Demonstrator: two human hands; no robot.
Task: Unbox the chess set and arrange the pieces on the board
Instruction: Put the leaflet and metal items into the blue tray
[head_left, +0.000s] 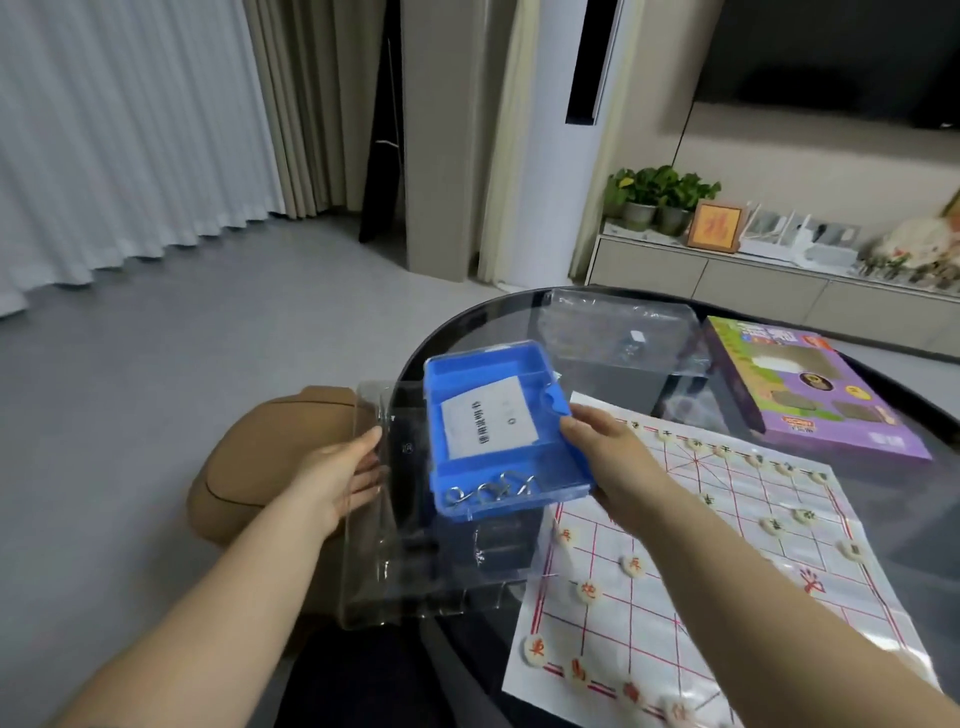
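Right hand (605, 454) grips the blue tray (498, 431) by its right rim, over the table (909, 519) edge, left of the board (727, 525); its long axis runs away from the person. Left hand (337, 478) pinches the clear lid (374, 571).

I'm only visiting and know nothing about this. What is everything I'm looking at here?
tray: one, blue, held over the table's near edge
label: one, white, inside the tray
wire loops: a few, metal, at the tray's near end
cover: one, clear plastic, below and left of the tray
board: one, white sheet with red lines, on the table
pieces: over a dozen, cream discs, on the board
box: one, purple, far right on the table
table: one, dark glass, round
stool: one, brown, left of the table
plants: two pots, green, on the back cabinet
left hand: holds the cover's left edge
right hand: grips the tray's right side
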